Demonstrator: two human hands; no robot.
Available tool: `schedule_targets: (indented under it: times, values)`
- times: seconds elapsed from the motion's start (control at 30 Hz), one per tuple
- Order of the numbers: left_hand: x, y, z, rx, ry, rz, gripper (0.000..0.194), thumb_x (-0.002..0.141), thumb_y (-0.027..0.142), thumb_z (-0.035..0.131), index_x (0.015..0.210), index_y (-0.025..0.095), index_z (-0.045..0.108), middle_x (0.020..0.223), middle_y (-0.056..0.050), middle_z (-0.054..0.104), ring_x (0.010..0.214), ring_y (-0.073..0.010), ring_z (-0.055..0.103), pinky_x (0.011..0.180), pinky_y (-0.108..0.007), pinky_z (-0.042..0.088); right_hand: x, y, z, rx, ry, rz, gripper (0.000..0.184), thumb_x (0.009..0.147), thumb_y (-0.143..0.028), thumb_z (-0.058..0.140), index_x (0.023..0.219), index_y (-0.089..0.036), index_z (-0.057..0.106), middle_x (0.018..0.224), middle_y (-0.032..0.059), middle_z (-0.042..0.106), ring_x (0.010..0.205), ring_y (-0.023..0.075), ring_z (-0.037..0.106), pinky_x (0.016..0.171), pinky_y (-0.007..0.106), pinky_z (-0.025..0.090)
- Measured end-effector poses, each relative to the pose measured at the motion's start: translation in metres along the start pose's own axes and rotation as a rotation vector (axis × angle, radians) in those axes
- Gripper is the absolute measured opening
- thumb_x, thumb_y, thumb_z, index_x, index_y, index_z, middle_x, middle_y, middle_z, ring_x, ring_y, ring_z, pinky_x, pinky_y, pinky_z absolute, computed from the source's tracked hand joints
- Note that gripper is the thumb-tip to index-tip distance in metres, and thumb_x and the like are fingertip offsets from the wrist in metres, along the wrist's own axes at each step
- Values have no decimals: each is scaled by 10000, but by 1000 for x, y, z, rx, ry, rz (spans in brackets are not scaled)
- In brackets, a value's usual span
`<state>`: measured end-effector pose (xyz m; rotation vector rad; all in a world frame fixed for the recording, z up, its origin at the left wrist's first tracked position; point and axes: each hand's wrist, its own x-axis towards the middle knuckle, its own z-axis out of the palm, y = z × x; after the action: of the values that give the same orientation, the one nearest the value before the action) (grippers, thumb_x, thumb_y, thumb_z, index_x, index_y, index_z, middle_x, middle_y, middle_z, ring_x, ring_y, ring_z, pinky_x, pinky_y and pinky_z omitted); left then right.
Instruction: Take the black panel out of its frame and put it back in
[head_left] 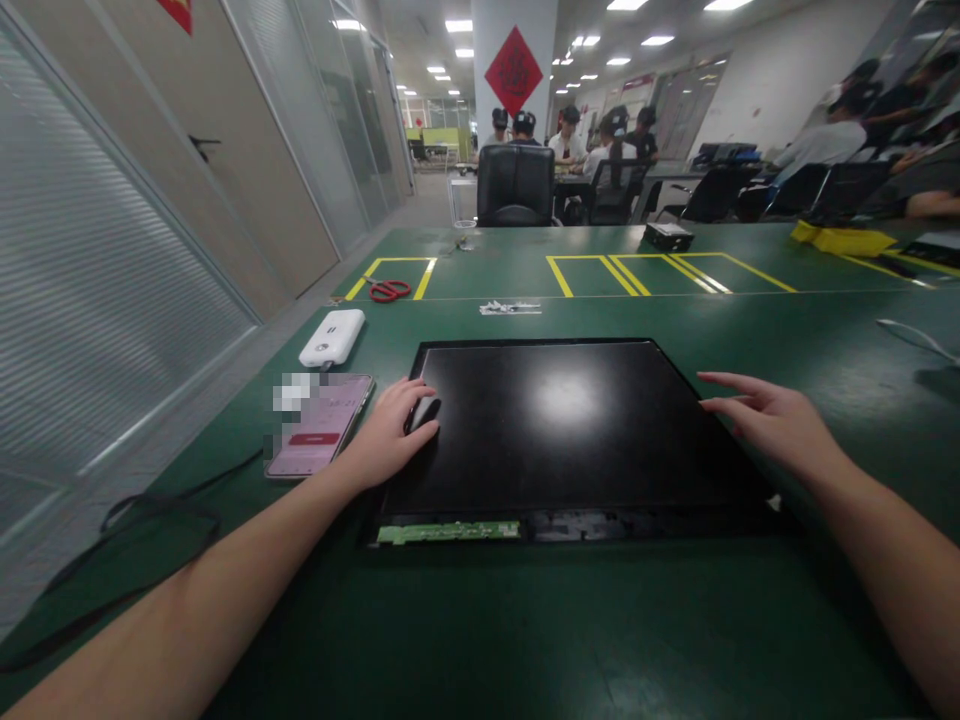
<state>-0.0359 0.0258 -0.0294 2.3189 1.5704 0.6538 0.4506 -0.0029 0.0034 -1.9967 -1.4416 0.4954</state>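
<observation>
LCD panel (600,465) lies flat, right of the phone (334,415) near the desk's (510,640) left edge. Left hand (390,425), digits parted, touches its left side; right hand (776,425), spread, is at its right. Light, even pressure suits it.

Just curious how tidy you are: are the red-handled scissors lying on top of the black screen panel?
No, the red-handled scissors lie on the green table, beyond the black screen panel.

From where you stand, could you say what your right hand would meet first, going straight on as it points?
The right hand would probably meet the black panel first, at its right edge, though depth is hard to judge.
</observation>
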Motion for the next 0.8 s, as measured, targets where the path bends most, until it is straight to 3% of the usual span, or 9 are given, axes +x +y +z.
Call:
schedule_targets:
  times: [0.1, 0.2, 0.33, 0.43, 0.67, 0.8]
  values:
    - [0, 0, 1, 4, 6, 9, 418, 907, 427, 565, 1269, 225, 615, 1492, -156, 577, 1479, -372, 426, 1207, -634, 328, -1, 0, 1, -86, -8, -50, 560, 765, -478, 624, 1257, -240, 746, 703, 17, 732, 596, 217, 617, 684, 385, 472]
    - [0, 0, 1, 6, 8, 8, 414, 903, 427, 568, 1261, 227, 623, 1491, -153, 576, 1476, -372, 426, 1207, -629, 331, -1, 1, 1, -161, -23, -76, 571, 765, -515, 607, 1260, -264, 744, 835, 32, 784, 715, 264, 686, 732, 410, 487]
    - [0, 1, 0, 9, -5, -7, 434, 904, 431, 558, 1266, 201, 623, 1504, -176, 555, 1484, -376, 410, 1216, -623, 317, -3, -1, 2, -257, -40, -97, 550, 792, -504, 568, 1267, -288, 740, 934, 31, 805, 863, 306, 724, 771, 420, 488]
    - [0, 2, 0, 8, -7, -7, 434, 909, 423, 550, 1267, 189, 621, 1507, -190, 548, 1476, -374, 419, 1210, -627, 320, -4, -4, 3, -302, -31, -120, 519, 812, -485, 560, 1258, -294, 744, 944, 31, 806, 868, 313, 731, 762, 421, 489]
    - [0, 1, 0, 2, 11, 5, 395, 913, 403, 564, 1252, 215, 634, 1490, -167, 565, 1459, -360, 445, 1195, -627, 336, -7, -1, 12, -155, -75, -194, 486, 796, -511, 643, 1220, -295, 742, 858, 27, 792, 690, 260, 706, 712, 417, 543]
    - [0, 2, -1, 7, 11, 14, 387, 912, 403, 563, 1246, 223, 641, 1487, -161, 571, 1456, -367, 449, 1197, -631, 333, -5, 4, 14, -76, -64, -212, 424, 800, -494, 629, 1145, -284, 758, 979, 33, 802, 777, 257, 717, 801, 439, 567]
